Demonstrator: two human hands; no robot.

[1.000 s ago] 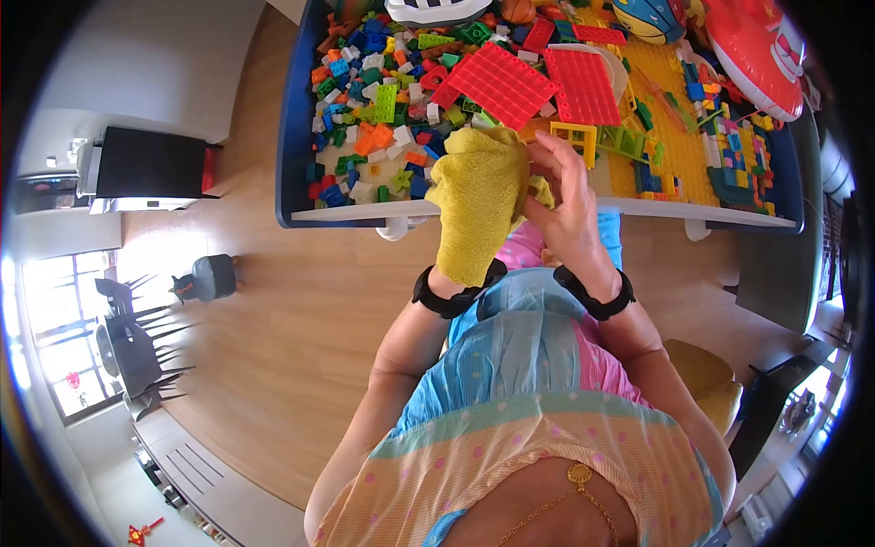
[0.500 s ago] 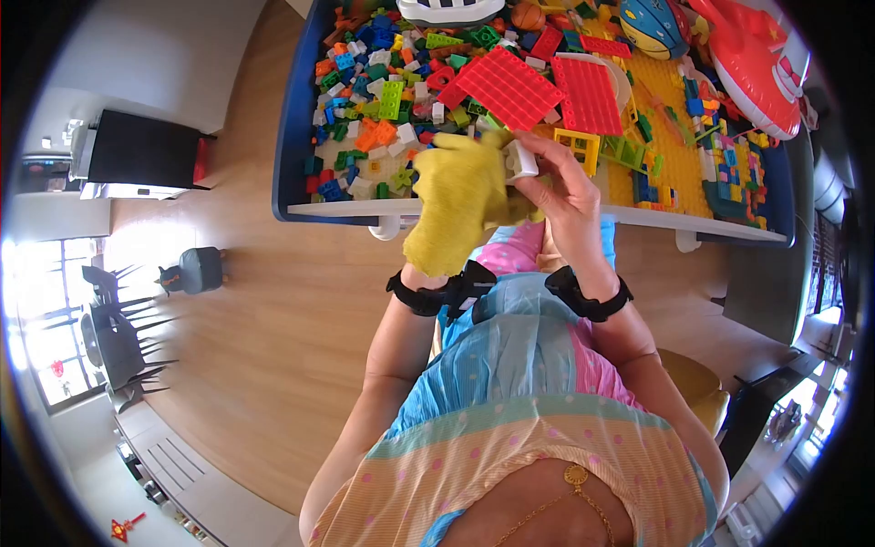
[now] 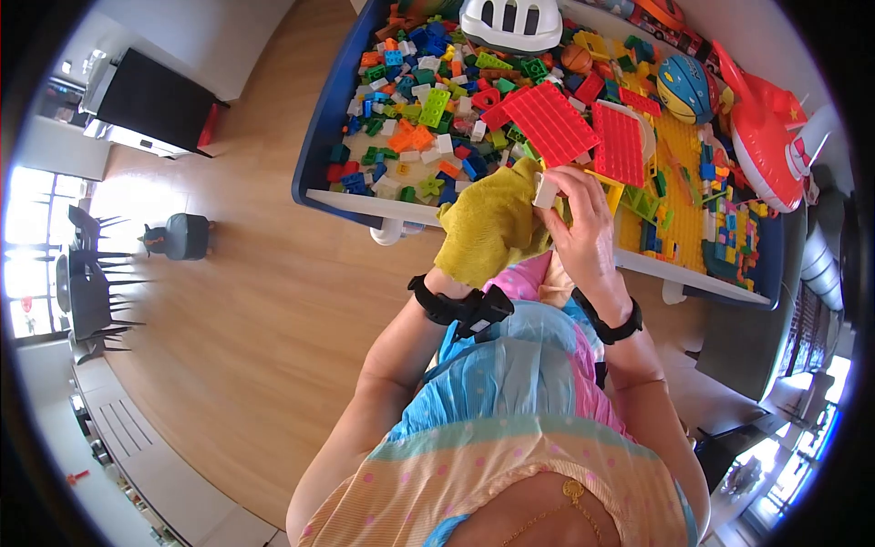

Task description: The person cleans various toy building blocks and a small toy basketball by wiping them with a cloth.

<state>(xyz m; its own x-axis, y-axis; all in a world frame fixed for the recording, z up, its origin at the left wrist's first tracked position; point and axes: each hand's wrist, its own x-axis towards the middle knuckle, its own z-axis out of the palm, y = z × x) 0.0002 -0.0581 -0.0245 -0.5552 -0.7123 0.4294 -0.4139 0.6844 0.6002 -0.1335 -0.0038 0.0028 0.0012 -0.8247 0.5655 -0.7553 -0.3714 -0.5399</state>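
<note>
A yellow-green cloth [image 3: 488, 228] is draped over my left hand [image 3: 453, 281], hiding its fingers; only the wrist side shows bare. The cloth is bunched against a small white toy brick [image 3: 546, 192]. My right hand [image 3: 588, 223] pinches that brick between thumb and fingers, right beside the cloth. Both hands are at the near edge of a play table [image 3: 410, 211] covered in toy bricks. Just beyond them lie two red studded plates [image 3: 550, 125], and a yellow frame-like piece [image 3: 609, 193] is partly behind my right hand.
Loose coloured bricks [image 3: 436, 108] fill the table's left half. A yellow baseplate [image 3: 679, 155] with built bricks lies to the right. A white slotted toy [image 3: 512, 25], a blue-and-yellow ball [image 3: 687, 88] and a red inflatable toy [image 3: 770, 169] stand around the back and right.
The view has shifted, so the table sits lower and further right. The cloth has turned around the white brick, which my right hand still pinches.
</note>
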